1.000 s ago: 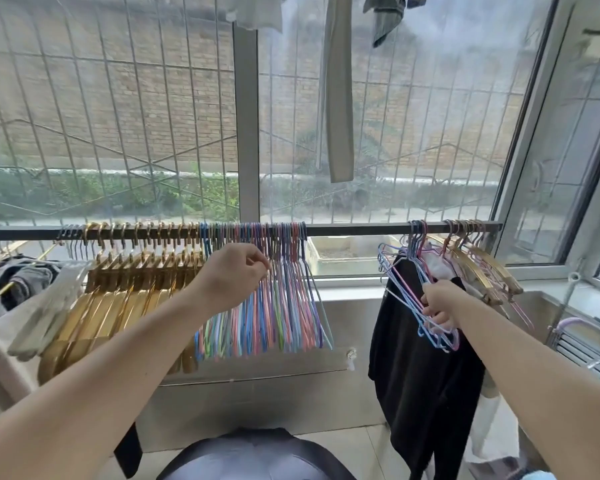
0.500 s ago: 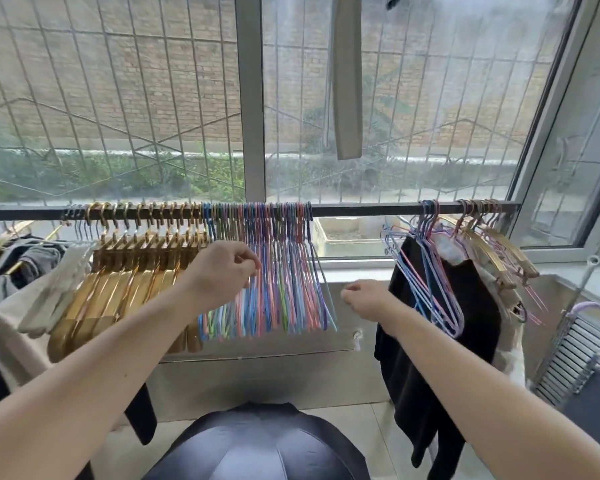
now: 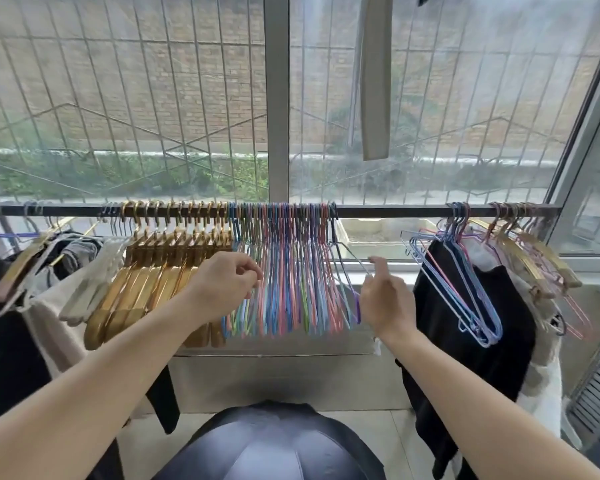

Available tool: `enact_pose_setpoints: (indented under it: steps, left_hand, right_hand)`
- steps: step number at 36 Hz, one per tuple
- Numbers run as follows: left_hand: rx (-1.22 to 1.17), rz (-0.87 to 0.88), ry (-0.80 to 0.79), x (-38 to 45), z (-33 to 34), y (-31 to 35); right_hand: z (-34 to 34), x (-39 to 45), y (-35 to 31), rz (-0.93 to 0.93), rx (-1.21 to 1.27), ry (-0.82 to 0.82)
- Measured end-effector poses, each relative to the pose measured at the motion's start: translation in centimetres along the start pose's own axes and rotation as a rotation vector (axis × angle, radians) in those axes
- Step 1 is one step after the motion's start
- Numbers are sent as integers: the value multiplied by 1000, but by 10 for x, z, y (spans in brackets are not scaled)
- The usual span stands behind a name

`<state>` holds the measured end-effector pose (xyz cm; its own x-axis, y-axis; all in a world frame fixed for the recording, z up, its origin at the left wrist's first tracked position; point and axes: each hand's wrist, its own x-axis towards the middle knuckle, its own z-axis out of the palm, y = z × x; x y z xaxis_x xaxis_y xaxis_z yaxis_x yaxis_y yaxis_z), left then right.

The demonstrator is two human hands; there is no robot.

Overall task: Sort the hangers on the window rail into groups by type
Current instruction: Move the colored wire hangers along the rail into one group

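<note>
The rail runs left to right across the window in front of me. On it, left of centre, hang the gold hangers, packed tight; just right of them and touching them hangs the big bundle of coloured wire hangers. Farther right, past a bare stretch of rail, a smaller mixed bunch of wire and gold hangers hangs with a black garment, not yet sorted, I judge.

My left hand is curled in front of the left side of the wire bundle, fingertips pinched together among the strands; I think it grips a few wires, though I cannot tell how many. My right hand is beside the bundle's right edge, fingers loosely bent, the index finger raised and touching the outermost grey wire hanger, grasping nothing.

These wire hangers look light, thin and springy, with a smooth coating that should slide easily on the rail, and they probably tangle at the hooks. I would take them by the necks just under the hooks. The gold ones look stiffer and heavier.
</note>
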<state>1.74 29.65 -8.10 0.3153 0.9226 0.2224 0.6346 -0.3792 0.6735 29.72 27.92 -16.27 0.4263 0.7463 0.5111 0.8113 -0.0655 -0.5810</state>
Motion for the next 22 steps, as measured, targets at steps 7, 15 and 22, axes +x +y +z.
enact_pose_setpoints:
  steps: [7, 15, 22]
  left_hand:
    - [-4, -1, -6, -4, -2, 2]
    - [-13, -7, -17, -10, -6, 2]
    - [-63, -25, -54, -17, 0, -2]
  right_hand:
    - [-27, 52, -27, 8, -121, 60]
    - [-39, 89, -28, 111, -196, -31]
    - [-23, 76, 8, 174, -276, -118]
